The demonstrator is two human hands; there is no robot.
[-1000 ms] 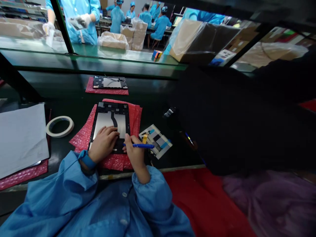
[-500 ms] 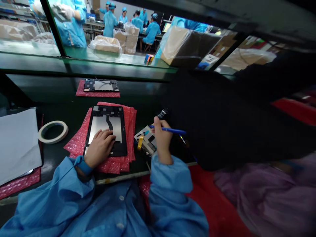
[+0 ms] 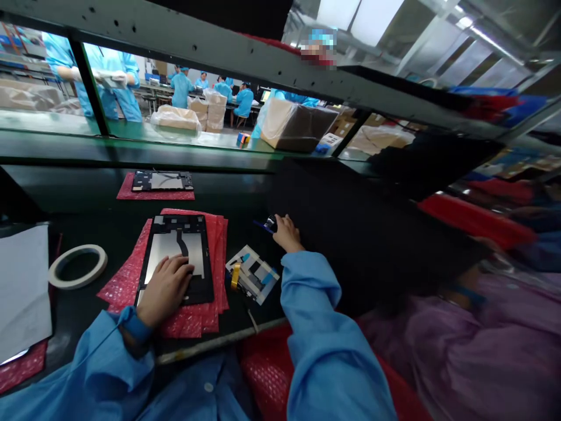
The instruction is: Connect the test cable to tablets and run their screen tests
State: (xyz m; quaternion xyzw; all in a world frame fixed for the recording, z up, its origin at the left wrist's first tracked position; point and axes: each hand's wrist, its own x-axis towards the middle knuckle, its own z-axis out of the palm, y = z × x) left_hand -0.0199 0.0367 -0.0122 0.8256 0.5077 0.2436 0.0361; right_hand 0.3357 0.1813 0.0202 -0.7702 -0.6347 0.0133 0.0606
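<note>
My left hand (image 3: 169,286) lies flat, fingers spread, on the lower part of an opened tablet (image 3: 199,289) with a silver plate and a dark ribbon cable. Under the tablet are pink bubble-wrap bags (image 3: 217,245). My right hand (image 3: 287,234) is stretched forward with curled fingers at a small shiny dark item (image 3: 270,223). A thin blue tip shows beside that item; whether the fingers hold either is partly hidden. Between my hands, apart from both, sits a stack of flat silver-white parts (image 3: 258,275) with a gold-coloured strip (image 3: 235,276).
A roll of masking tape (image 3: 79,282) and a white sheet (image 3: 21,286) are at left. Another opened tablet (image 3: 162,181) rests on pink bubble wrap at the back. A black cover (image 3: 350,234) fills the right side, near a person in a purple sleeve (image 3: 495,345).
My right hand has moved forward, away from the silver-white parts, to the small dark item. The blue pen-like tool no longer stands out from its grip. My left hand stays on the tablet.
</note>
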